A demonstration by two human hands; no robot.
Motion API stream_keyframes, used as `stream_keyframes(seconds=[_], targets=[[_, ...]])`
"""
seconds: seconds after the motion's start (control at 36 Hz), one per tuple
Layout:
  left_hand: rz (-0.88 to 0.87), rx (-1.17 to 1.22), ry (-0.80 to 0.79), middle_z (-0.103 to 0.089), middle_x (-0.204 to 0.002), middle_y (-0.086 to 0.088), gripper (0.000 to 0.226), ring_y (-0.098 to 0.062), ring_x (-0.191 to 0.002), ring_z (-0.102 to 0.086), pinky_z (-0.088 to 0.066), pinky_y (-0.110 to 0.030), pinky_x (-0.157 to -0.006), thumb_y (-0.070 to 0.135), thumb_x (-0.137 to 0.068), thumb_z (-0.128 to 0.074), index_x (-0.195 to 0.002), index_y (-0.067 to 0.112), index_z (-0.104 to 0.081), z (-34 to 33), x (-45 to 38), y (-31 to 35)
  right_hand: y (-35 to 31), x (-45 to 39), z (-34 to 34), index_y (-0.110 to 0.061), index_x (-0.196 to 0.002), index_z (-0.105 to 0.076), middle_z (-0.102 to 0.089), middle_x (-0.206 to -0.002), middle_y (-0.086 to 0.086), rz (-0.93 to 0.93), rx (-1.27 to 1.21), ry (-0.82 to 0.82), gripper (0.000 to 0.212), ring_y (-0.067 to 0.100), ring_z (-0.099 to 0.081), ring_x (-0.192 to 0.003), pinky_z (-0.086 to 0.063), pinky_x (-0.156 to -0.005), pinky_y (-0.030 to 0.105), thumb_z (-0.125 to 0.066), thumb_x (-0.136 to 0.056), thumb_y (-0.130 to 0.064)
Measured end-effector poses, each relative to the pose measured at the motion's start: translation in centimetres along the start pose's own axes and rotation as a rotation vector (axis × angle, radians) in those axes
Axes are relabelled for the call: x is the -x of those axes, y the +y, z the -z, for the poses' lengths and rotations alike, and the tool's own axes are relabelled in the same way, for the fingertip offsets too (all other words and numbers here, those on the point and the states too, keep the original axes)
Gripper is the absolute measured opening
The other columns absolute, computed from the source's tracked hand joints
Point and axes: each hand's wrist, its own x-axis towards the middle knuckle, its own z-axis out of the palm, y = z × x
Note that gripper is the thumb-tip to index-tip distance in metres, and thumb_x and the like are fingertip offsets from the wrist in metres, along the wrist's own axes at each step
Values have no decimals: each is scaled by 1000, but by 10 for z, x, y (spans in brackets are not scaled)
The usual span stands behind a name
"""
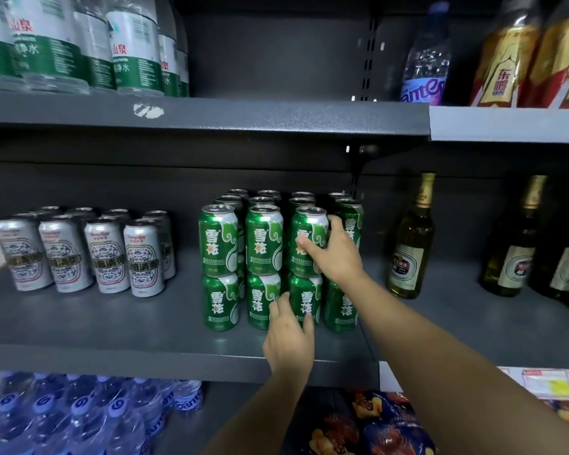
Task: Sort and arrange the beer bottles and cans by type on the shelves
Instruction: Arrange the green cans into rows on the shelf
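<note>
Green beer cans [263, 238] stand stacked two high in several rows on the middle of the dark shelf [112, 326]. My right hand [337, 254] grips the upper green can [309, 238] in the third front column, thumb on its front and fingers round its right side. My left hand [288, 336] grips the lower green can [306, 300] right beneath it, fingers on both sides. Silver beer cans [99, 254] stand grouped at the shelf's left. Green glass beer bottles [411, 247] with gold foil necks stand on the right.
Water bottles with green labels [79, 44] fill the upper shelf's left; a purple-label bottle [424, 57] and gold bottles [532, 57] stand upper right. Packs of blue water bottles [79, 415] and snack bags [375, 425] sit below. Bare shelf lies between the silver and green cans.
</note>
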Motion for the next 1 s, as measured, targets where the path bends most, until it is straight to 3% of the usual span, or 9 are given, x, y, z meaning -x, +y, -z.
stream_keyframes(seconds=[0.11,0.22,0.36,0.53,0.69,0.94,1.0], targets=[[-50,5,32,-50,-120,6,37,-16,-104,-57,-47,-34,-77,36,-95,-53,-128,21,-42,2,3,4,3,8,6,-23,-151,-16,-38,-150,1,21,82,24,89,26,-47,-128,-45,-96,45,-59,-84,-62],[-210,7,23,-49,-101,7,23,-18,-88,-57,-42,-33,-66,35,-94,-53,-111,22,-46,-1,15,11,15,25,22,-22,-150,-17,-37,-149,0,28,119,173,78,22,-44,-129,-43,-90,37,-50,-90,-59],[-421,72,-59,-42,-89,10,17,-14,-70,-50,-35,-31,-59,34,-93,-56,-100,27,-43,-22,29,40,57,45,60,-19,-148,-25,-44,-143,2,-44,163,317,66,22,-45,-127,-41,-95,36,-47,-95,-51],[-486,134,-137,-50,-97,9,23,-10,-72,-52,-37,-30,-60,36,-93,-55,-111,23,-50,-59,45,95,125,73,137,-16,-143,-35,-48,-139,4,-189,291,458,57,23,-45,-127,-38,-97,35,-46,-97,-47],[-467,152,-211,-51,-106,11,26,-7,-77,-49,-38,-30,-65,37,-94,-54,-116,24,-50,-106,68,147,191,91,230,-12,-132,-45,-58,-125,8,-334,359,629,49,30,-52,-118,-43,-88,39,-50,-95,-44],[-412,179,-287,-50,-110,4,28,-17,-89,-59,-44,-33,-67,40,-94,-55,-115,22,-51,-206,120,240,287,105,353,-10,-116,-47,-60,-112,12,-412,432,676,37,34,-54,-110,-42,-77,39,-51,-96,-40],[-394,181,-305,-49,-109,5,29,-18,-92,-59,-41,-32,-66,40,-93,-56,-116,23,-50,-225,129,261,304,101,373,-10,-124,-45,-58,-119,12,-408,428,646,41,32,-52,-114,-42,-81,39,-50,-96,-40]])
